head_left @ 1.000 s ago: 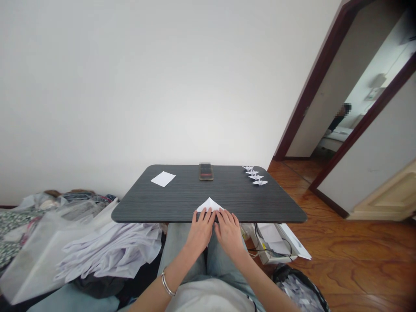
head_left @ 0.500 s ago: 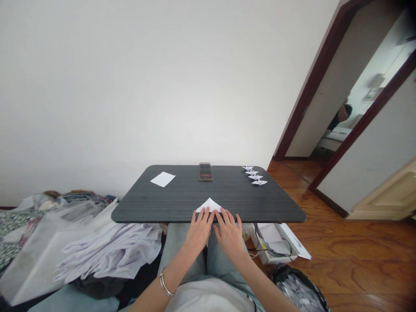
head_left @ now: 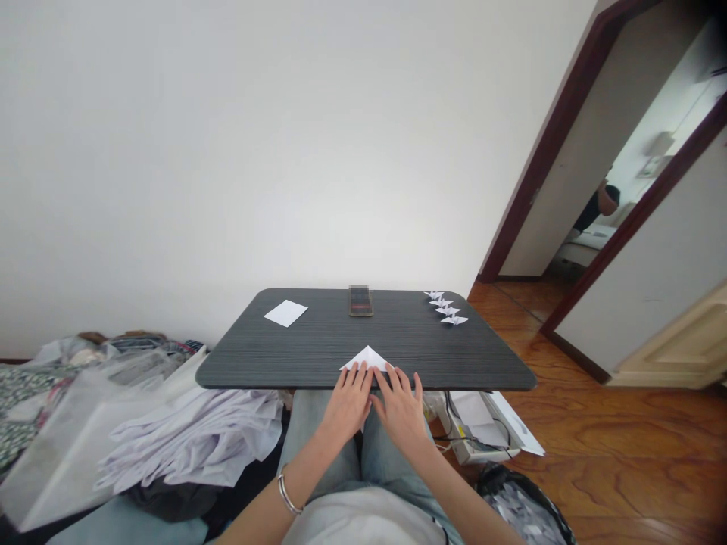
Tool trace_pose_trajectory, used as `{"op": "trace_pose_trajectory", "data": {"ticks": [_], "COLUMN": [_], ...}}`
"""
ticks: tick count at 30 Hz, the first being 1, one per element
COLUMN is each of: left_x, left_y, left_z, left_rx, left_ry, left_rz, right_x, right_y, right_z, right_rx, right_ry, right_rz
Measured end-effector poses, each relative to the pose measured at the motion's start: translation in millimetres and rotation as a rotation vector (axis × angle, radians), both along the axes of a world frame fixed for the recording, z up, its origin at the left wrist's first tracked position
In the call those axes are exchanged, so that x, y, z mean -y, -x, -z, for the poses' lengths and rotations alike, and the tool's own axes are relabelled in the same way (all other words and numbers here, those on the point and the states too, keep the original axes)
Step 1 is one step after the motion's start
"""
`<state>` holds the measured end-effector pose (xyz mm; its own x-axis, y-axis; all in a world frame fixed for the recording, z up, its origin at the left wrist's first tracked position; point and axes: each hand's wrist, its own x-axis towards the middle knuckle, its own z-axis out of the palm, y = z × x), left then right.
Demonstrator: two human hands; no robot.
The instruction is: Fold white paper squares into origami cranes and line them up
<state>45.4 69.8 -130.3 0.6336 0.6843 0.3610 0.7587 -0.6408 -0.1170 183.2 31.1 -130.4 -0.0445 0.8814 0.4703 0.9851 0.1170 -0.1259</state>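
Note:
A white sheet of paper folded into a triangle (head_left: 368, 356) lies at the near edge of the dark tabletop (head_left: 250, 356), its point facing away from me. My left hand (head_left: 347, 405) rests with outstretched fingers on the left part of its lower edge. Beside it, my right hand (head_left: 400, 407) lies flat with fingers spread on the right part. The thumbs come close together at the table's edge. My fingers cover the paper's near side.
A white paper square (head_left: 286, 312) lies at the back left. A phone (head_left: 360, 300) stands at the back middle. Several folded paper cranes (head_left: 447, 310) line the back right. Below are piled white cloth (head_left: 193, 435), a box with cables (head_left: 482, 431) and a black bag (head_left: 525, 507). Another person (head_left: 596, 208) shows through the doorway.
My hands stay on the folded paper and have barely shifted; the thumbs are slightly closer together. The person beyond the doorway has changed posture slightly.

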Motion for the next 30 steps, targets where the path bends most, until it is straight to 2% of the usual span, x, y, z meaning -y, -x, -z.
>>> {"op": "trace_pose_trajectory", "data": {"ticks": [8,14,23,30], "left_x": [0.0,-0.2,2.9,3.5], "left_y": [0.2,0.7,1.1,1.5], "left_z": [-4.3,-1.3,-0.8,-2.7], "left_rx": [-0.011,-0.025,0.096,0.117], "left_ry": [0.012,-0.018,-0.001,0.005], "left_rz": [-0.006,-0.016,-0.038,-0.028], "right_x": [-1.8,-1.8,0.1,0.5], "right_y": [0.6,1.8,3.2,2.7], "right_z": [1.8,1.2,-1.8,-2.8], "right_rx": [-0.013,-0.011,-0.002,0.01], "right_ry": [0.002,-0.015,-0.007,0.007], "right_rz": [0.007,0.01,-0.004,-0.006]}}
